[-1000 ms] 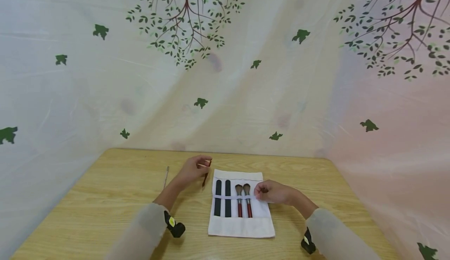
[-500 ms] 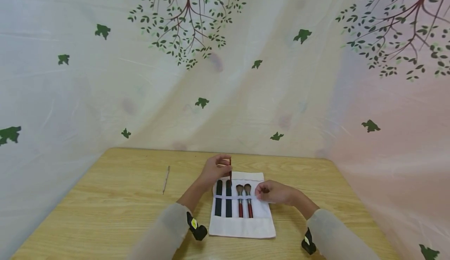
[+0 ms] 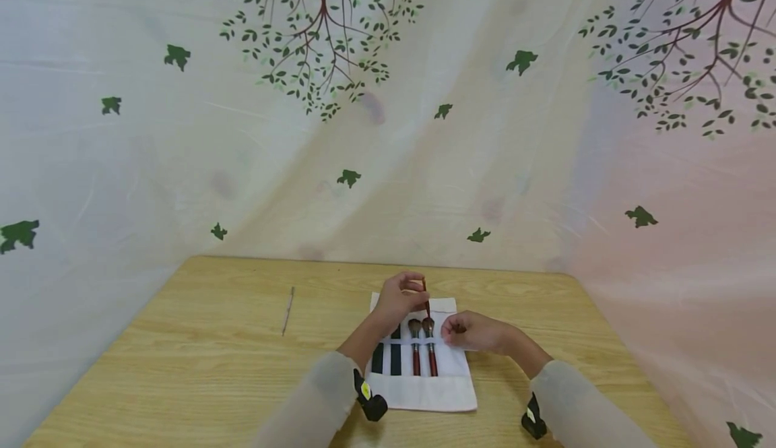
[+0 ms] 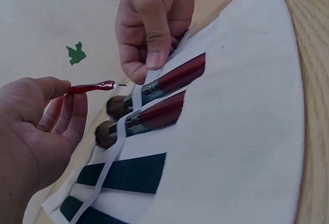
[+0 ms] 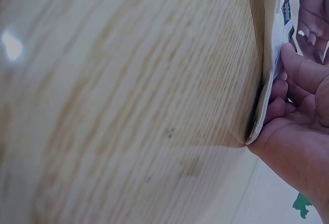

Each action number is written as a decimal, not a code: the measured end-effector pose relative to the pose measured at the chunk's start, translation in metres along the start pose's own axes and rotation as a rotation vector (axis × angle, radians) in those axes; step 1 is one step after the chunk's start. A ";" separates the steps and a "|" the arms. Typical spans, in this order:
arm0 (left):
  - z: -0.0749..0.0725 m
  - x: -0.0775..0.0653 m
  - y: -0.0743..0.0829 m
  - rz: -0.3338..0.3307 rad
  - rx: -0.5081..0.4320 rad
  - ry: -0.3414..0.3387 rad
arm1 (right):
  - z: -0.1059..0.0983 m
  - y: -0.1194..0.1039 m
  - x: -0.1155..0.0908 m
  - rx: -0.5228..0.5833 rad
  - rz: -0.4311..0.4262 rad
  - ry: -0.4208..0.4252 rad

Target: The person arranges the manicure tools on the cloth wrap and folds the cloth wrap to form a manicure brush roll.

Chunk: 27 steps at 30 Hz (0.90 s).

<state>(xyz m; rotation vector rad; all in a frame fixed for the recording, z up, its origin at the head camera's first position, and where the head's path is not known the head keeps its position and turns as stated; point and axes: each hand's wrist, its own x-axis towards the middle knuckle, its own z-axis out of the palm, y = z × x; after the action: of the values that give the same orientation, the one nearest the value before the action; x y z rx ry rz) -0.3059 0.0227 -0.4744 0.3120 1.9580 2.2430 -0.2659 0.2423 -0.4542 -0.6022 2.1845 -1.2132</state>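
Observation:
A slim red cuticle trimmer [image 4: 92, 87] with a small metal tip is pinched in my left hand [image 3: 397, 300], tip downward in the head view. It hovers over the top of a white cloth roll [image 3: 430, 394]. Two brushes with red handles, a left one [image 4: 149, 115] and a right one [image 4: 172, 80], are tucked under the roll's white elastic band [image 4: 105, 172], beside two dark nail files [image 4: 126, 173]. My right hand [image 3: 475, 332] pinches the band at its right end, next to the right brush. In the right wrist view, the roll's edge hides most of what the fingers hold.
A thin light-coloured stick [image 3: 287, 311] lies on the wooden table [image 3: 182, 367] to the left of the roll. Behind the table hangs a pale curtain [image 3: 273, 165] printed with leaves and branches.
My left hand has carried the cuticle trimmer rightward from beside the roll to above the brushes. My right hand has kept its place at the band.

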 end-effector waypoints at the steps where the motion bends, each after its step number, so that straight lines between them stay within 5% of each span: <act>1: 0.002 0.000 -0.001 -0.003 -0.003 0.003 | 0.000 0.000 0.000 0.000 -0.002 0.000; 19: 0.019 0.006 -0.012 0.009 0.124 0.038 | -0.001 0.005 0.003 0.009 -0.013 -0.006; 27: 0.021 0.005 -0.011 -0.014 0.109 0.045 | -0.001 0.006 0.003 0.012 0.004 0.001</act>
<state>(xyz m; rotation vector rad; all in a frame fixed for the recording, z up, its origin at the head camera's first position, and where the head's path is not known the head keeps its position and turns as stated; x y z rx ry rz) -0.3059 0.0457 -0.4825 0.2612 2.1035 2.1575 -0.2695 0.2445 -0.4595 -0.5919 2.1769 -1.2240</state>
